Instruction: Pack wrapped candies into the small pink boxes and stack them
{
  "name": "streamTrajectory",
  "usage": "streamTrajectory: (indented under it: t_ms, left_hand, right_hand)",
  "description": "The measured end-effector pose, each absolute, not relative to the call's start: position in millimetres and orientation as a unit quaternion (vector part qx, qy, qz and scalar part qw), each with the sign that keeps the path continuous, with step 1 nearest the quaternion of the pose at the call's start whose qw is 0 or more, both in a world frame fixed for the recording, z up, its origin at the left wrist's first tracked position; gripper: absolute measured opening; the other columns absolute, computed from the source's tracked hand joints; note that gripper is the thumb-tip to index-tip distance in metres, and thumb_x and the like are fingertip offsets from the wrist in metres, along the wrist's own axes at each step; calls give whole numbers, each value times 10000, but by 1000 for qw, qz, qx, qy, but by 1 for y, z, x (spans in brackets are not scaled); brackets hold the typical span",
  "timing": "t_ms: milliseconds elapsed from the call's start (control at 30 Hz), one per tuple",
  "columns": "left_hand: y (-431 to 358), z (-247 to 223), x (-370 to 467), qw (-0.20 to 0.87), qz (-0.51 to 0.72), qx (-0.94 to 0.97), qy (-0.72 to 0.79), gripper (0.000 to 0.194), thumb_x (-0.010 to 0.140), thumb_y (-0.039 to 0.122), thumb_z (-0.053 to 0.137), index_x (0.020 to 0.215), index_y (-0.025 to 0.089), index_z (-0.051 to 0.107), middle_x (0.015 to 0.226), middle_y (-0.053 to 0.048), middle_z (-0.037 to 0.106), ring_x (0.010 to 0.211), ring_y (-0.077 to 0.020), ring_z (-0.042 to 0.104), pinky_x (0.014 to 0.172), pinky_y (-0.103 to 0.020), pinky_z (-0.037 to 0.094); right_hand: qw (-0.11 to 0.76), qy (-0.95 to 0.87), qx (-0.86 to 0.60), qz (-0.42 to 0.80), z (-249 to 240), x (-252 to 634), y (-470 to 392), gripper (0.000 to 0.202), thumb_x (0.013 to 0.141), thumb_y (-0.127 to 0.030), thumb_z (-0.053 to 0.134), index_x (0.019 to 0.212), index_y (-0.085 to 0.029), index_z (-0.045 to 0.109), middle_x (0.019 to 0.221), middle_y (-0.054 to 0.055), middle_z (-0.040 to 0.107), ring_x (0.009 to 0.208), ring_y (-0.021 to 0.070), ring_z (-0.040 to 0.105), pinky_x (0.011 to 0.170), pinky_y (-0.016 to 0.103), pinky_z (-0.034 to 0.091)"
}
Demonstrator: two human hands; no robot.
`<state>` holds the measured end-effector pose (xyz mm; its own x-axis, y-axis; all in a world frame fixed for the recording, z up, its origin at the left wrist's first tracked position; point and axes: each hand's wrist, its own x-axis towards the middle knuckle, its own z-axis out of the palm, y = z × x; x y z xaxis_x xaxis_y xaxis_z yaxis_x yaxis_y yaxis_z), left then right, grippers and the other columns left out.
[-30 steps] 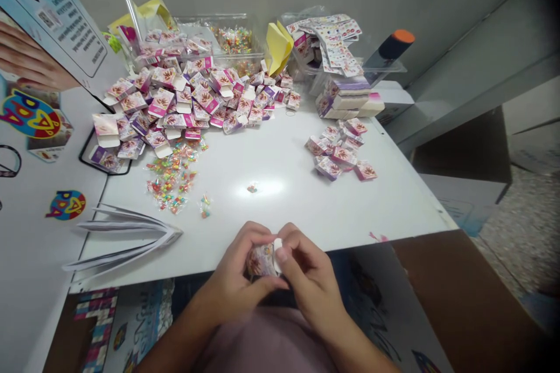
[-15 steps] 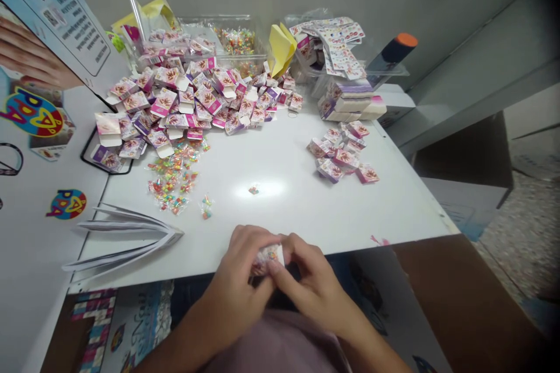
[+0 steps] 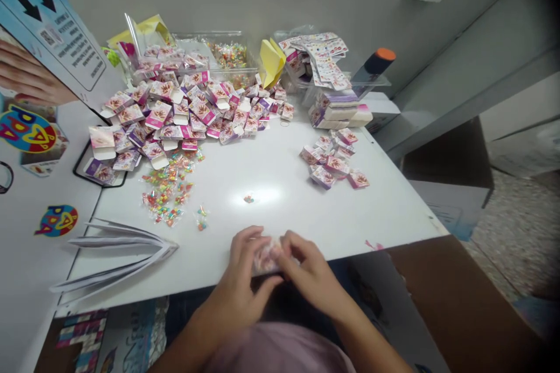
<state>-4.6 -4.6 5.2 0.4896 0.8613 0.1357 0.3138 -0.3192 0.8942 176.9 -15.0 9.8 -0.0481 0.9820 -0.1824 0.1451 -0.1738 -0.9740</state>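
At the table's front edge, a small printed cardboard box point(image 3: 264, 260) sits between my hands, slightly blurred. My left hand point(image 3: 240, 274) curls its fingers over the box's left side, its thumb lower and apart. The thumb and fingers of my right hand point(image 3: 311, 273) are closed at the box's right end. Beyond the hands lies a tiny clear packet of coloured pieces point(image 3: 248, 199). Another small packet point(image 3: 201, 218) rests to the left, near a pile of such packets point(image 3: 168, 189).
A large heap of small boxes point(image 3: 192, 108) fills the back left. Several boxes point(image 3: 336, 163) form a group on the right. Clear trays point(image 3: 231, 73), a dark bottle with an orange cap point(image 3: 374, 70) and a yellow paper point(image 3: 272, 63) stand behind. An open booklet point(image 3: 126, 253) lies front left.
The coloured packet seen at the box's end between my hands no longer shows there. My left thumb has moved away from the box. The whole view has shifted slightly.
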Motion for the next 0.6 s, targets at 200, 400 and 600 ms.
streamTrajectory:
  t_ms: [200,400,600]
  left_hand:
    - [-3,-26,-24,335,331,752,461,366,910,158,549,1254,260,475,1329,-129,476,1272,-255,490,1055,-497,465]
    - [-15,-37,-32,315,433,698,475,320,912,100,518,1186,247,596,1290,-117,625,1232,-241,591,959,-397,558]
    - [-37,8,-59,186,458,765,412,176,812,183,724,944,299,706,697,14,742,623,-171,705,644,-286,589]
  right_hand:
    - [485,-347,-748,291,-26,253,12,449,781,-626,660,771,-203,511,642,-27,533,502,111,419,475,249,321]
    - [463,-442,-762,98,-26,235,6,274,910,-448,559,963,-181,582,790,18,577,606,151,501,598,301,418]
    - [395,-711,-493,309,-19,120,6,144,971,-219,469,935,-193,606,801,45,617,724,173,565,679,293,458]
